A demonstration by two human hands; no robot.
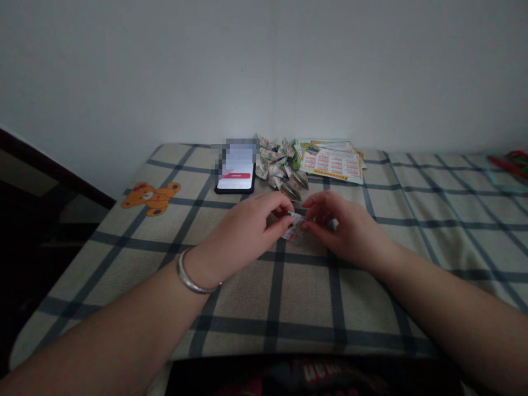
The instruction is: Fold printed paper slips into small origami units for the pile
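Both hands meet over the tablecloth, in the middle of the view. Between the thumb and fingers of my left hand (258, 217) is the edge of a small, partly folded piece of printed paper (296, 221). My right hand (346, 225) has its fingers curled and its thumb on the paper's right side; part of the grip is hidden. Just beyond my hands lies a heap of small folded paper pieces (278, 165) with similar print. A stack of printed calendar cards (332, 163) lies right of the heap.
A phone (235, 175) with its screen lit lies left of the heap. The checked tablecloth (239, 308) bears a teddy bear picture (150, 198) at left. A pale wall (264, 66) stands behind the table. A red and green object (513, 164) lies at far right.
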